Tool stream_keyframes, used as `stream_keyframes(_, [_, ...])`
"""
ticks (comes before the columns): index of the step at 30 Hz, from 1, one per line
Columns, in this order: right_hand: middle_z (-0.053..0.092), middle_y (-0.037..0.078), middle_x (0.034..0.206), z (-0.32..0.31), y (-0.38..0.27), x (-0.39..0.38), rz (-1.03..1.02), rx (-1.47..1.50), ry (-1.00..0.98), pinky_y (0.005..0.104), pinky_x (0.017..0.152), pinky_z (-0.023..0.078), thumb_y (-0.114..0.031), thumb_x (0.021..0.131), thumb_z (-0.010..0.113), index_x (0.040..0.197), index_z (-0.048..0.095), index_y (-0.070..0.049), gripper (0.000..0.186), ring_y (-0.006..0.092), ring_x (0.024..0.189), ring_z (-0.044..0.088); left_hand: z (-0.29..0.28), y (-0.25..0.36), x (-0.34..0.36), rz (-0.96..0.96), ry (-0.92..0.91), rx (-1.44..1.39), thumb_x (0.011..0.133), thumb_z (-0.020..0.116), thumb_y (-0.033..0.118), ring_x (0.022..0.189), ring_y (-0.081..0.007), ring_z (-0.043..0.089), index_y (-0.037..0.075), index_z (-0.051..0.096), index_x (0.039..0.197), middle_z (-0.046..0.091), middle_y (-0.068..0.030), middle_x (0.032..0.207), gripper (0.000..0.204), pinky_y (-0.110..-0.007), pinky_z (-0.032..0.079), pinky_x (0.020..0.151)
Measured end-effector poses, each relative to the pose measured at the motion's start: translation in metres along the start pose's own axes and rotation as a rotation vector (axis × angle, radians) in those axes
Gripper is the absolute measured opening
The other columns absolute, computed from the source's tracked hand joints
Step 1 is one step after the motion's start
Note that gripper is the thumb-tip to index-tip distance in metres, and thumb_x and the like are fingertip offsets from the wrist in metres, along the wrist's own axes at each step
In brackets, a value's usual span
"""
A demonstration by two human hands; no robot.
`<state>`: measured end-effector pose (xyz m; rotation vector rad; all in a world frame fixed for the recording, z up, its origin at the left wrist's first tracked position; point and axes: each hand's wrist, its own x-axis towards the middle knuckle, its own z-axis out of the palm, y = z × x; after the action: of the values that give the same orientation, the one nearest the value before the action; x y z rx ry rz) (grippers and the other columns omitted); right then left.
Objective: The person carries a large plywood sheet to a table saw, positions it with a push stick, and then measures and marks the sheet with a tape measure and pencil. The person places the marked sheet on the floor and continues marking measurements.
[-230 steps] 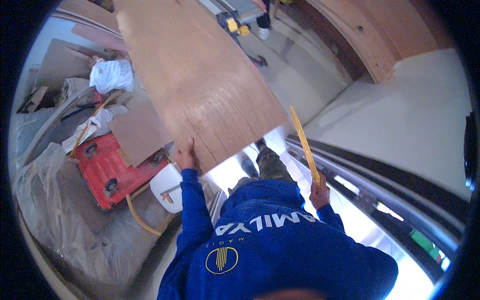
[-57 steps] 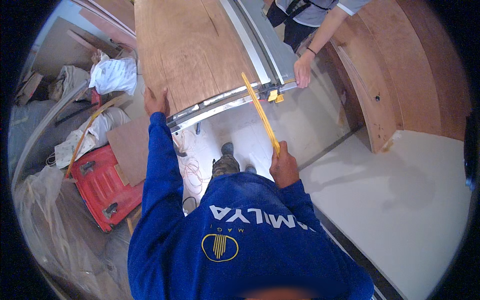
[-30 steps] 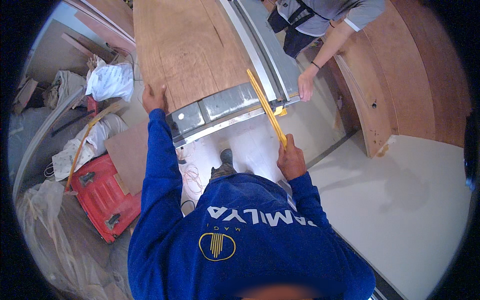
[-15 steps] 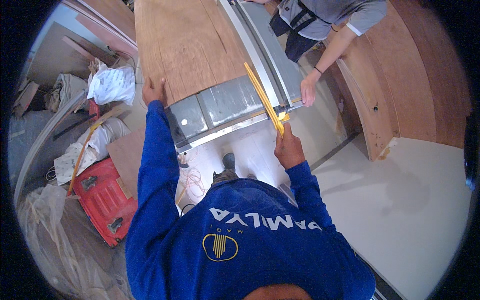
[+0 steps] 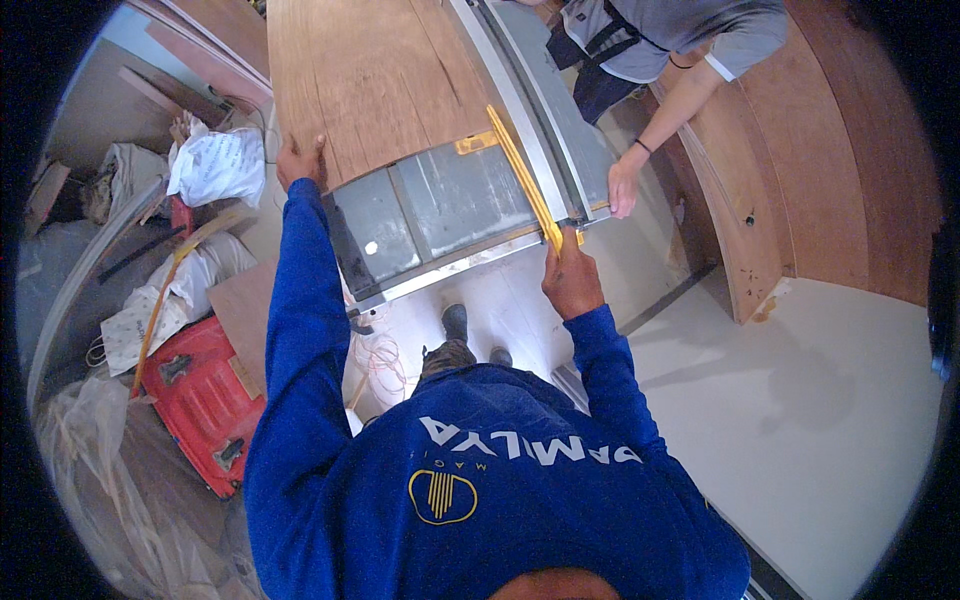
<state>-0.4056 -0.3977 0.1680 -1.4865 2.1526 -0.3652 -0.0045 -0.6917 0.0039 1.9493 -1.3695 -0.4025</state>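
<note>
Plywood sheet point(image 5: 375, 80) on table point(image 5: 455, 195), beside fence point(image 5: 510, 98); feeding appears the step in hand. My right hand point(image 5: 574, 278) clasps the yellow stick point(image 5: 522, 172); my left hand point(image 5: 301, 163) touches the sheet's edge, pinch undeterminable. Next, I judge, calls for level forward pressure.

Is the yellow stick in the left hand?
No, the right hand holds the yellow stick; the left hand touches the wooden sheet.

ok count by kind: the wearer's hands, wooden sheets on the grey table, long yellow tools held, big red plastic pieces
Wearer's left hand and right hand: 2
Wooden sheet on the grey table: 1
Long yellow tool in the right hand: 1
Big red plastic piece: 1
Total: 5
</note>
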Motion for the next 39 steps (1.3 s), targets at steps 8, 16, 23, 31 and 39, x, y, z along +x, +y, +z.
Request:
stream_keyframes(8, [0.064,0.033,0.078,0.003,-0.005,0.018,-0.064,-0.016,0.058,0.0630,0.068,0.050,-0.015,0.099,0.053,0.109,0.039,-0.002,0.021,0.0525,0.079,0.064,-0.003,0.004,0.019,-0.110,-0.042,-0.016,0.064,0.088,0.053,0.117,-0.0410,0.062,-0.002,0.055,0.131,0.066,-0.0256,0.123,0.093,-0.045,0.047,0.100])
stream_keyframes(16, [0.063,0.033,0.079,0.004,-0.006,0.026,-0.014,0.046,0.034,0.0627,0.066,0.047,-0.016,0.100,0.053,0.110,0.043,-0.004,0.019,0.0546,0.080,0.062,0.000,-0.005,0.035,-0.198,-0.099,-0.196,0.060,0.090,0.054,0.111,-0.0338,0.066,0.000,0.065,0.123,0.069,-0.0202,0.120,0.087,-0.041,0.050,0.097])
stream_keyframes(23, [0.063,0.033,0.077,-0.001,0.000,0.039,-0.068,0.073,0.033,0.0631,0.066,0.048,-0.016,0.099,0.054,0.108,0.040,-0.004,0.020,0.0533,0.079,0.063,0.011,-0.018,0.054,-0.256,-0.128,-0.215,0.058,0.090,0.059,0.111,-0.0337,0.067,-0.005,0.064,0.124,0.070,-0.0203,0.120,0.096,-0.040,0.050,0.097])
stream_keyframes(31, [0.062,0.032,0.076,0.000,0.005,0.048,-0.103,0.087,0.022,0.0618,0.064,0.047,-0.015,0.099,0.054,0.108,0.044,-0.002,0.019,0.0537,0.077,0.061,0.012,-0.026,0.065,-0.382,-0.123,-0.052,0.056,0.086,0.067,0.108,-0.0338,0.068,-0.005,0.068,0.119,0.070,-0.0214,0.117,0.098,-0.041,0.051,0.094])
stream_keyframes(39, [0.063,0.030,0.077,0.001,0.011,0.051,-0.104,0.072,0.006,0.0618,0.064,0.047,-0.014,0.099,0.054,0.110,0.042,-0.003,0.019,0.0530,0.076,0.062,-0.002,-0.005,0.057,-0.378,-0.178,-0.075,0.059,0.086,0.064,0.102,-0.0311,0.069,-0.005,0.069,0.117,0.072,-0.0191,0.112,0.092,-0.039,0.052,0.091])
